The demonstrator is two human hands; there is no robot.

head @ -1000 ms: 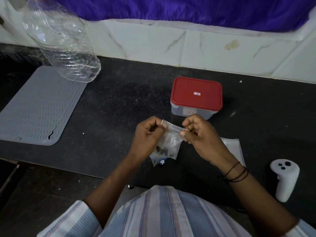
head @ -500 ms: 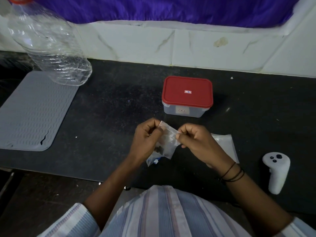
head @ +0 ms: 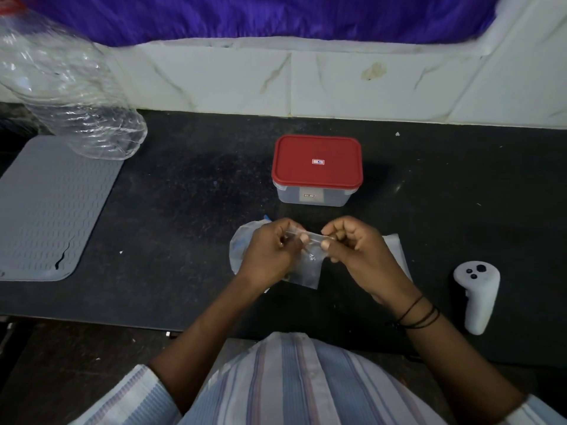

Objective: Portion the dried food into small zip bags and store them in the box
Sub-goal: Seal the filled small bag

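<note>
Small zip bag (head: 310, 265) held at frame centre, just above the dark counter (head: 190, 210), its top edge stretched level between the two hands, where half a second ago it slanted from upper left to lower right. Left hand (head: 270, 253) pinching the left end of the top strip, fingers curled; right hand (head: 359, 256) pinching the right end, thumb and forefinger closed on the plastic, black bands on its wrist. Dark bits seen earlier inside the bag now mostly hidden behind the left hand. Another clear bag (head: 241, 243) with a blue trace newly showing left of the left hand, flat on the counter; a further clear bag (head: 397, 253) lying under and right of the right hand, as before. Box (head: 316, 176) with red lid on, just above the hands, unmoved. White controller (head: 475, 296) at lower right, grey mat (head: 49, 207) at left, clear bottle (head: 67, 90) at upper left, striped shirt (head: 291, 384) along the bottom edge.
</note>
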